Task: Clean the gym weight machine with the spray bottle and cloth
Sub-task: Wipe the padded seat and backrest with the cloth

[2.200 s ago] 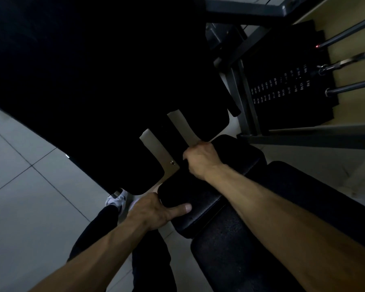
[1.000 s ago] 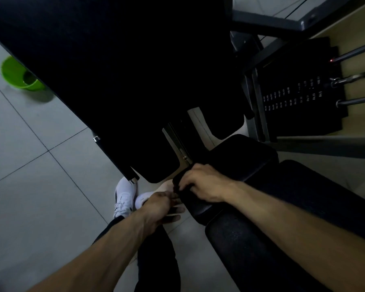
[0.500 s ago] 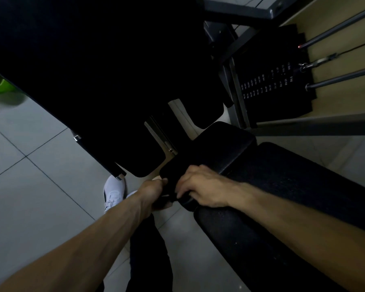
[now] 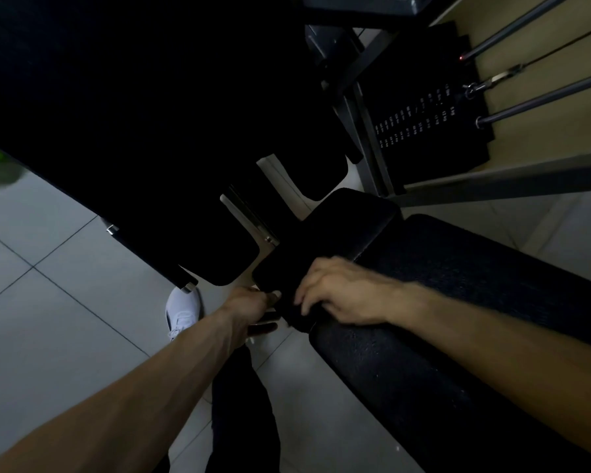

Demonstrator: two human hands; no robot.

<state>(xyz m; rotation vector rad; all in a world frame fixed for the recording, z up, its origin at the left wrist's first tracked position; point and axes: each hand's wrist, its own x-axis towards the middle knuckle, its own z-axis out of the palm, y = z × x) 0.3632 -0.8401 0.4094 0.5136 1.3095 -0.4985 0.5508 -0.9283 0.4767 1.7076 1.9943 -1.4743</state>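
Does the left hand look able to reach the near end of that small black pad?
Probably yes. The left hand sits at the near end of the small black pad with nothing between; the right hand lies on top, leaving that side free.

the right hand [image 4: 342, 295] has slid from the small pad's [image 4: 338, 227] far end to its near corner at frame centre, fingers now draped over the edge. the left hand [image 4: 249, 305] has left the pad's side and sits just under that corner.
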